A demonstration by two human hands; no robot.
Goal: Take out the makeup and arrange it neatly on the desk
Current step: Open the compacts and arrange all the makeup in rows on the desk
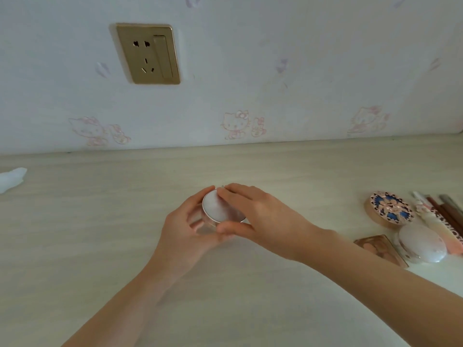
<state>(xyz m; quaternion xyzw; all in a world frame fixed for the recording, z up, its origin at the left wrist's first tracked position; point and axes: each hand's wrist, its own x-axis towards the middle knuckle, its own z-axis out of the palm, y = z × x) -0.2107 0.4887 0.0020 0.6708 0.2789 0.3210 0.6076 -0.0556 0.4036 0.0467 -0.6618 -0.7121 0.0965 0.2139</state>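
A round jar (218,209) with a pale frosted lid and a clear body sits at the middle of the light wooden desk (100,221). My left hand (185,234) grips its left side with curled fingers. My right hand (260,219) holds the lid from the right, thumb below and fingers over the top edge. At the right edge lie a round compact with a blue and pink flower pattern (390,207), a white domed compact (422,242), a small brown palette (380,247) and several pencils and tubes (443,216).
The desk's back edge meets a wall with pale cartoon wallpaper and a gold wall socket (147,53). A crumpled white tissue (12,177) lies at the far left.
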